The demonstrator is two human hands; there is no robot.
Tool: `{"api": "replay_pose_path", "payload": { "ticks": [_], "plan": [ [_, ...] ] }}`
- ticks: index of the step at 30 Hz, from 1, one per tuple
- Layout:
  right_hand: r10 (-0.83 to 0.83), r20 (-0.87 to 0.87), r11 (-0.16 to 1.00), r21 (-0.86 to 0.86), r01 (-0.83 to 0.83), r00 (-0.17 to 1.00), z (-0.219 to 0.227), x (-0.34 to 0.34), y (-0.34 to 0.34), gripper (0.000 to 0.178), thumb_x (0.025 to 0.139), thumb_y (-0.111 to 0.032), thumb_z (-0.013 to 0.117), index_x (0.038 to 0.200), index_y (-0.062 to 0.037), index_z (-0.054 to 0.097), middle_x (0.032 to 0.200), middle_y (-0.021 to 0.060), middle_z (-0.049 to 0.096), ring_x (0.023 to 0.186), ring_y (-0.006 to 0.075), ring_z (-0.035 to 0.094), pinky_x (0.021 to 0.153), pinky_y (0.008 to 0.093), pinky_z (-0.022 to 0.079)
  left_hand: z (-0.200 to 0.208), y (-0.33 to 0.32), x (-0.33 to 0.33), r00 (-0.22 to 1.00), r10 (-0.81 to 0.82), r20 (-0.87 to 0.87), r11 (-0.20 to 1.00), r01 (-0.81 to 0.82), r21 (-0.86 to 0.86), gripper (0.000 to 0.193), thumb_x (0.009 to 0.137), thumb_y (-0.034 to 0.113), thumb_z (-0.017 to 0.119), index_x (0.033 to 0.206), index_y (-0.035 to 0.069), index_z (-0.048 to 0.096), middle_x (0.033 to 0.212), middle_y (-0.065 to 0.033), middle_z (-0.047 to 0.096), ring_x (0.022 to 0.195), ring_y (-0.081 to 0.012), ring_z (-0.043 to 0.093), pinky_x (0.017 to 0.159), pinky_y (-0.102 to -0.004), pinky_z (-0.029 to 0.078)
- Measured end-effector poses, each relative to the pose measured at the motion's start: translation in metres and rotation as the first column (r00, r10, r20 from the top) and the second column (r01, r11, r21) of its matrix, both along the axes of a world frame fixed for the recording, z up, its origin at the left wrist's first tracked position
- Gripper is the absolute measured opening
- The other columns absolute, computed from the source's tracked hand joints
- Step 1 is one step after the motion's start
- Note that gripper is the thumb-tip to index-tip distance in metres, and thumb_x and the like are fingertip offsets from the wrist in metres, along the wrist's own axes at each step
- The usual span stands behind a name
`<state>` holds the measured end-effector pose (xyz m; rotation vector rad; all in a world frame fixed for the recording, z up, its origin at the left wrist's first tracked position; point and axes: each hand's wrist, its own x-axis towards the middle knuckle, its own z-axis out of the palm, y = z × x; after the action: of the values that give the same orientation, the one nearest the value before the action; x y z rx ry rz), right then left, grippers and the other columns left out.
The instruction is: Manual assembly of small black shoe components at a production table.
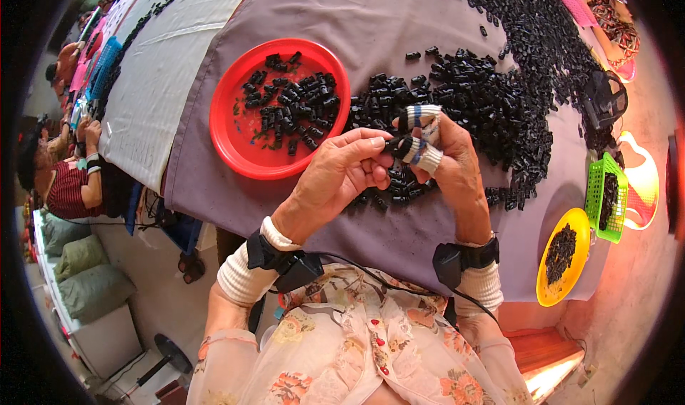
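Both hands meet above the near side of the table, in front of a heap of small black plastic parts (pixel 464 91). My left hand (pixel 328 177) is closed in a pinch, with thumb and forefinger on one small black plastic part (pixel 391 145). My right hand (pixel 457 162) grips the same part from the other side; striped white fabric covers wrap some of its fingers. Those covers and the fingers hide much of the part. To the left of the hands, a round red tray (pixel 221 130) holds several loose black parts of the same look.
Grey-purple cloth (pixel 285 13) covers the table. At the right stand a yellow dish (pixel 581 262) and a green basket (pixel 622 191), both with small black pieces inside. Wrist straps with black boxes and a cable run along my forearms. Other people sit at the far left.
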<state>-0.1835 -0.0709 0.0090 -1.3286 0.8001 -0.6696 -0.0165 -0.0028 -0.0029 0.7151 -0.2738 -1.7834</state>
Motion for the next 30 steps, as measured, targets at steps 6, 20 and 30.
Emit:
{"api": "replay_pose_path", "payload": {
  "ticks": [6,20,30],
  "plan": [
    [0.072,0.053,0.997,-0.030,-0.070,0.996,-0.008,-0.010,-0.002,0.030,0.072,-0.001,0.059,0.102,-0.0046,0.058,0.072,-0.0026,0.057,0.054,0.0010,0.047,0.044,0.0158,0.038,0.002,0.002,-0.001,0.999,-0.033,0.003,0.999,0.033,0.037,0.018,0.089,0.016,0.053,0.096,0.001,0.057,0.075,-0.0061,0.060,0.059,-0.0116,0.057,0.059,-0.0276,0.051],
    [-0.013,-0.018,0.998,-0.066,0.012,1.000,-0.013,-0.011,0.004,0.022,0.072,-0.001,0.060,0.094,-0.0036,0.057,0.070,-0.0021,0.057,0.051,0.0032,0.048,0.044,0.0183,0.038,0.004,0.002,-0.006,0.995,-0.075,0.071,0.996,0.071,0.053,0.021,0.089,0.019,0.054,0.101,0.002,0.057,0.075,-0.0056,0.060,0.059,-0.0108,0.057,0.060,-0.0282,0.049],
    [0.020,-0.033,0.989,-0.146,-0.024,0.999,-0.012,-0.018,0.007,0.025,0.071,-0.001,0.061,0.095,-0.0026,0.054,0.070,-0.0027,0.054,0.060,0.0039,0.047,0.054,0.0196,0.042,0.006,-0.002,-0.008,0.950,-0.173,0.259,0.985,0.163,0.059,0.015,0.082,0.021,0.062,0.083,0.006,0.062,0.071,-0.0016,0.060,0.060,-0.0078,0.055,0.057,-0.0220,0.046]
  ]
}}
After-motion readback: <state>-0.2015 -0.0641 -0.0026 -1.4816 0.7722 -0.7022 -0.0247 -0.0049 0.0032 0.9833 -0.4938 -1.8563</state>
